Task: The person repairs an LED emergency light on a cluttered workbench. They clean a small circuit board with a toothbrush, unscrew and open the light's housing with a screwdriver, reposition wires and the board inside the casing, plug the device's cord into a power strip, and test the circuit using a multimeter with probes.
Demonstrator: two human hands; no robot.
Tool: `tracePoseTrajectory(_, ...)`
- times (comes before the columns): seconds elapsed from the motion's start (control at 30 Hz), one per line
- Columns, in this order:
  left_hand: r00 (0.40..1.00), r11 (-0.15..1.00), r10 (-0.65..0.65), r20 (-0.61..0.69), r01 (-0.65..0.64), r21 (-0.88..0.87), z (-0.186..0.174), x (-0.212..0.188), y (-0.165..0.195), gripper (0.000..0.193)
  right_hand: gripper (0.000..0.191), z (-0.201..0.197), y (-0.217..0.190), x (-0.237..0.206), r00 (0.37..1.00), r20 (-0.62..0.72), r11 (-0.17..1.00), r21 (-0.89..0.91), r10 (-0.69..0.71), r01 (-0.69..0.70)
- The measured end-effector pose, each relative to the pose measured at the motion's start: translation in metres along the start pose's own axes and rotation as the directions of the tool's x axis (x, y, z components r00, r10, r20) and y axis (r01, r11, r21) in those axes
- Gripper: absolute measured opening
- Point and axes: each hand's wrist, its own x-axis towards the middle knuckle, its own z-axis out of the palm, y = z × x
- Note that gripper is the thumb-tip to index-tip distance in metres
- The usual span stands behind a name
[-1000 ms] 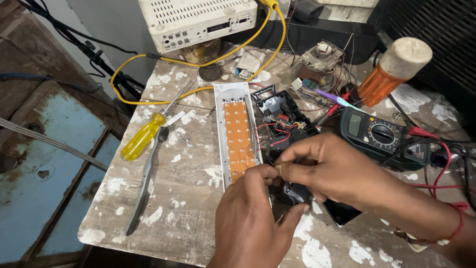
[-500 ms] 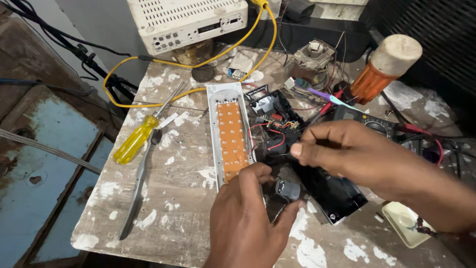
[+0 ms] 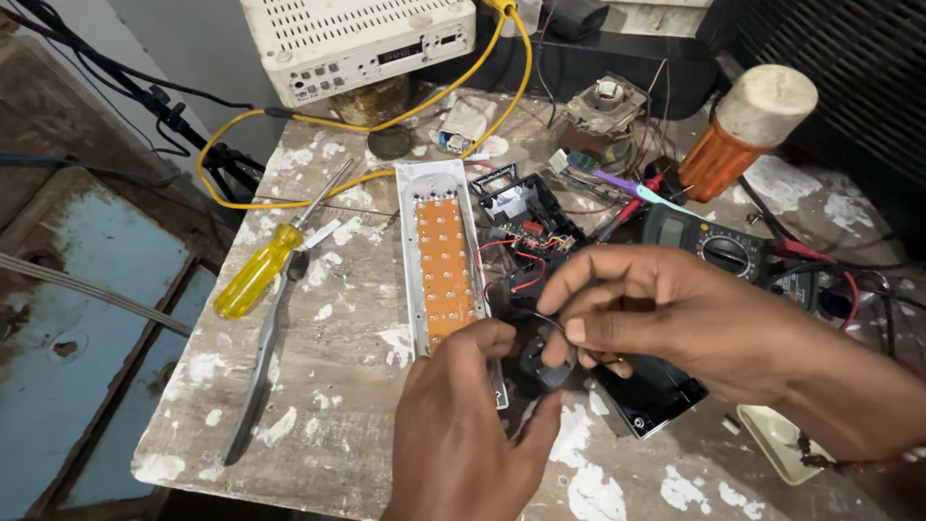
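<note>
While a small dark part (image 3: 540, 362) is gripped between thumb and curled fingers of the left hand (image 3: 473, 434), a thin dark wire (image 3: 548, 321) is pinched between thumb and forefinger of the right hand (image 3: 666, 323), the remaining fingers of that hand being bent loosely above the pinch. Both hands are held just beside the near end of the white light tray (image 3: 444, 260), whose orange board of small round emitters is turned upward (the tray serves as the landmark for what follows). Immediately right of the tray, an opened black housing (image 3: 656, 396) with a small circuit board and red wires (image 3: 516, 275) is seen, partly covered by the right hand. Further right of the tray a dark multimeter (image 3: 709, 246) with a round dial is laid, and beyond it an orange cylinder with a pale cap (image 3: 743, 130) is stood. Left of the tray, a yellow-handled screwdriver (image 3: 270, 256) is laid at a slant, crossed near a long grey tool (image 3: 256, 371). Behind the tray's far end, a white perforated box (image 3: 357, 39) is placed, and a yellow cable (image 3: 386, 125) is looped from there across the paint-spattered tabletop (image 3: 328, 425). What the small dark part is cannot be told.
</note>
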Motion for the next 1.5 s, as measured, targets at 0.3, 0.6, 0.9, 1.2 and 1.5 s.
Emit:
tracePoseTrajectory(0.3,0.998,1.000,-0.002,0.058,0.003,-0.009,-0.008,-0.004,-0.008,0.060,0.022,0.011,-0.004,0.004,0.982,-0.024,0.980,0.074,-0.185,0.186)
tracePoseTrajectory(0.6,0.997,0.997,0.046,-0.065,-0.041,0.066,-0.002,-0.006,0.001,0.062,0.017,0.019,-0.005,0.008,0.970,-0.194,0.989,-0.059,-0.148,0.139)
tracePoseTrajectory(0.9,0.998,0.998,-0.051,0.041,0.052,-0.024,-0.010,-0.005,0.007,0.065,0.015,0.029,-0.010,0.010,0.958,-0.272,0.983,0.130,-0.089,0.128)
tracePoseTrajectory(1.2,0.983,0.983,-0.171,0.072,0.175,-0.052,-0.014,-0.003,0.007,0.069,0.014,0.030,-0.011,0.012,0.940,-0.332,0.991,0.083,-0.074,0.108)
tracePoseTrajectory(1.5,0.998,0.995,-0.065,0.026,0.066,-0.077,-0.015,-0.007,0.002,0.067,0.016,0.027,-0.005,0.012,0.938,-0.329,0.991,0.038,-0.111,0.130)
